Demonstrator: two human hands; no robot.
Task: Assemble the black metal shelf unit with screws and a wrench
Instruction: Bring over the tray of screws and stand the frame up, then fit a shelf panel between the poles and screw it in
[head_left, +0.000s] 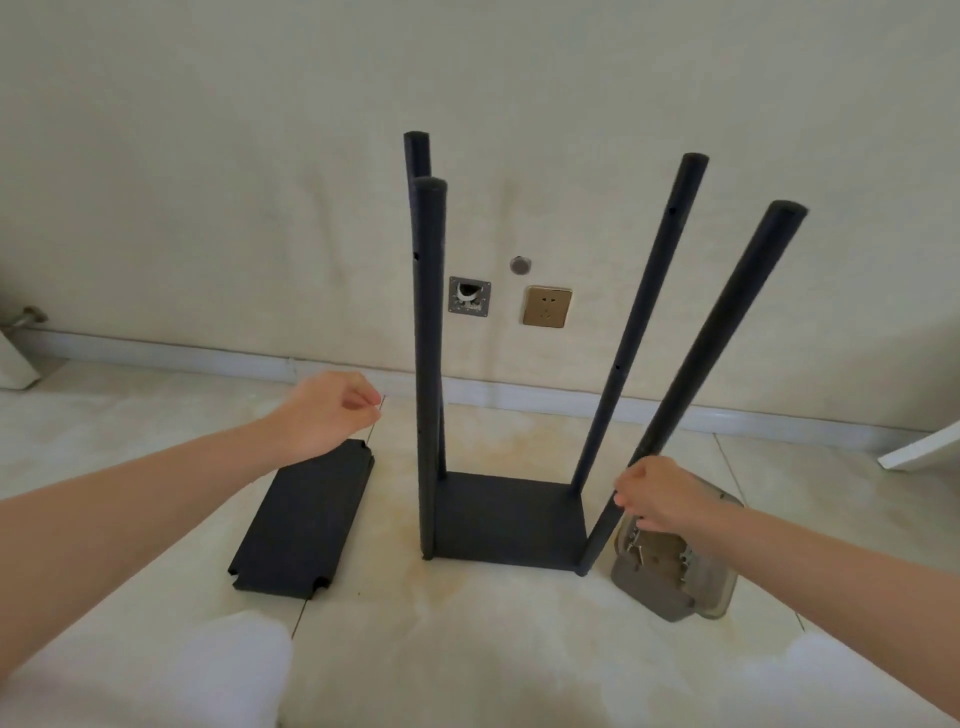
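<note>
The black shelf unit stands on the floor: a flat black bottom panel (511, 519) with several black upright poles, the near left pole (428, 364) straight and the near right pole (696, 374) leaning outward to the right. My right hand (657, 501) grips the lower part of that near right pole. My left hand (332, 413) hovers left of the near left pole with its fingers curled; whether it pinches something small I cannot tell. A second black shelf panel (304, 519) lies flat on the floor under my left forearm.
A clear plastic tray (675, 577) with metal hardware sits on the floor right of the unit, partly behind my right hand. The wall behind carries a gold socket (546, 306) and an open wall box (469, 295). A white board edge (919, 447) lies at far right.
</note>
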